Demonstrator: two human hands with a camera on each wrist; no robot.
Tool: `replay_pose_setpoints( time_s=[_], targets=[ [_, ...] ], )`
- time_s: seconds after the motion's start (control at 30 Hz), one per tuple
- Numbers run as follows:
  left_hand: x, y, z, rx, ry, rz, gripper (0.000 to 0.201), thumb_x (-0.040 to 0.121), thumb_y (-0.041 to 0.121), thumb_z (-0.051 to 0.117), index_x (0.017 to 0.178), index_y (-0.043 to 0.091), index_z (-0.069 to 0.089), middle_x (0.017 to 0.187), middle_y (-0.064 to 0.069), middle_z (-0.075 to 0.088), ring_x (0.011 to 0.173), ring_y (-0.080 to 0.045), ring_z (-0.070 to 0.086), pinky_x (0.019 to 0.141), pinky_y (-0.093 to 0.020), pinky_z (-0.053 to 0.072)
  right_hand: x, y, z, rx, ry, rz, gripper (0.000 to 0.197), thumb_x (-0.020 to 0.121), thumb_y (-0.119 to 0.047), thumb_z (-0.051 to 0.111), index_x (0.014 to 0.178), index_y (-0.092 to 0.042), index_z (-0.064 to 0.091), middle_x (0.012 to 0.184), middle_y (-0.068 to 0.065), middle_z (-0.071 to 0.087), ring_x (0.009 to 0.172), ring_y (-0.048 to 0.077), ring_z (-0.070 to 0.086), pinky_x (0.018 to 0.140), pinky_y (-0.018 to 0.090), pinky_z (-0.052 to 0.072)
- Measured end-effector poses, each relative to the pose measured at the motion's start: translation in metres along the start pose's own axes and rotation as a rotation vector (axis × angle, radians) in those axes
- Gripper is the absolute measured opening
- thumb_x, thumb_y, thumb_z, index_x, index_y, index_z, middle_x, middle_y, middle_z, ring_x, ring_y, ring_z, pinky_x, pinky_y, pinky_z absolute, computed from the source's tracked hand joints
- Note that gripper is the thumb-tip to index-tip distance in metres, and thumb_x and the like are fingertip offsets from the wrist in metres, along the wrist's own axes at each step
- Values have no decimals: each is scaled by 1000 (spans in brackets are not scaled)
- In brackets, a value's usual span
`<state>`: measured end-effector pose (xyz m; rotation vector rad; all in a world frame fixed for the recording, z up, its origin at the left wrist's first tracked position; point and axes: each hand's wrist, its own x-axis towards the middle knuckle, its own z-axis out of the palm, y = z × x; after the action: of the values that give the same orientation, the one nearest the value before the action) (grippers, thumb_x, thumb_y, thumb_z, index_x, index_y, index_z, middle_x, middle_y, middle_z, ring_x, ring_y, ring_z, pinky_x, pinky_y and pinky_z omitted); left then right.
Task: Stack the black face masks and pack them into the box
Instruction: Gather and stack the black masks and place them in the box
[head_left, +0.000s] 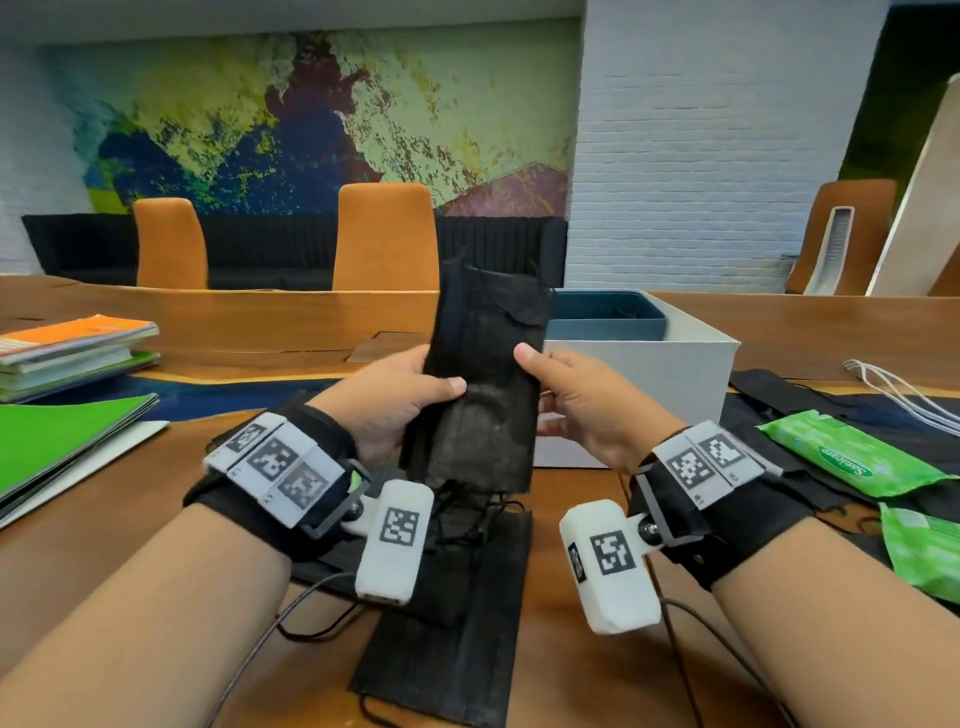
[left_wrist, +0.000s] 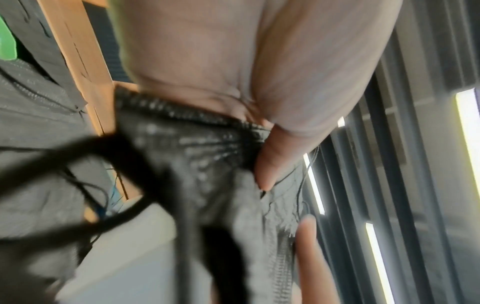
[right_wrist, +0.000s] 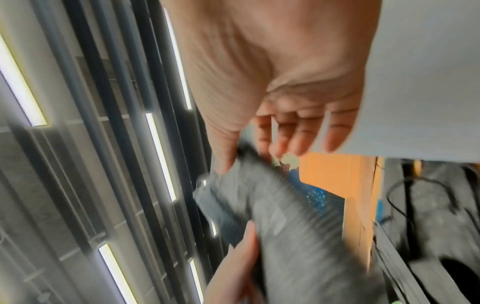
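Observation:
I hold a stack of black face masks upright above the table, in front of the box. My left hand grips its left edge, thumb pressed on the front of the masks. My right hand pinches the right edge, thumb in front and fingers behind; the right wrist view shows the masks blurred. Ear loops dangle from the stack's lower end. More black masks lie flat on the table under my wrists. The white box stands open behind, with a blue inner tray.
Further black masks lie at the right under two green wipe packets. A white cable sits at the far right. Stacked books and a green folder lie on the left. Orange chairs stand behind the table.

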<state>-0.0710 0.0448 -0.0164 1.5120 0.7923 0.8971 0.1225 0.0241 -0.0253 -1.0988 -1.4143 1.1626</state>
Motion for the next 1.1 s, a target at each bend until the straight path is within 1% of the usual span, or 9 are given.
replay_pose_setpoints(
  time_s=[0.07,0.13,0.27,0.37,0.53,0.6,0.8,0.97,1.1],
  targets=[
    [-5,3,-14,-105,88,47,25,95,-4,42,106,11,59,90,-9,72,76,-18,70,66,-30,58,-2,-3,-8,-159,-33,129,36,90,-50,53,94,-14,58,79,0,53,72,14,49,68,27,44],
    [-12,2,-29,-215,152,80,25,94,-3,41,105,11,58,81,-6,73,68,-17,70,61,-29,58,-3,-5,-14,-320,-77,252,34,91,-48,54,98,-15,62,85,1,54,76,13,50,69,27,45],
    [-23,-10,-52,-322,209,106,26,95,-3,37,100,11,59,78,-5,73,66,-16,70,61,-30,59,-3,-4,-12,-560,-153,391,35,91,-44,56,105,-12,63,92,1,59,83,12,54,76,30,45],
    [-21,-19,-58,-330,222,63,26,95,-2,38,106,10,58,83,-8,72,69,-19,71,62,-32,59,5,0,-1,-769,-232,506,34,87,-48,61,94,-14,64,88,0,60,82,13,55,74,31,47],
    [-17,-22,-59,-353,213,55,25,95,-1,39,105,10,58,84,-9,72,69,-19,71,63,-33,60,11,4,21,-973,-297,681,30,81,-42,71,77,-15,59,66,-2,51,57,12,48,46,18,42],
    [-19,-23,-59,-361,210,57,24,95,-2,38,102,10,58,81,-8,73,68,-18,71,61,-32,60,13,3,29,-1062,-316,698,35,78,-44,74,74,-14,57,62,-1,52,52,12,49,49,20,43],
    [-22,-23,-59,-388,189,41,25,96,-2,37,102,10,57,79,-7,73,66,-18,71,58,-31,59,15,4,55,-1472,-427,612,47,75,-58,70,75,-12,58,70,1,59,66,16,56,71,28,48],
    [-23,-24,-58,-381,167,28,25,96,-3,37,103,10,58,80,-8,72,67,-19,71,59,-32,59,13,8,60,-1361,-418,644,48,75,-50,75,101,-10,66,78,1,62,85,22,63,81,33,51],
    [-23,-25,-58,-359,185,6,24,96,-3,38,104,8,58,89,-12,69,73,-22,70,65,-35,60,11,8,61,-1298,-378,622,36,79,-38,75,98,-9,66,73,2,66,73,19,64,75,31,53]
  ],
)
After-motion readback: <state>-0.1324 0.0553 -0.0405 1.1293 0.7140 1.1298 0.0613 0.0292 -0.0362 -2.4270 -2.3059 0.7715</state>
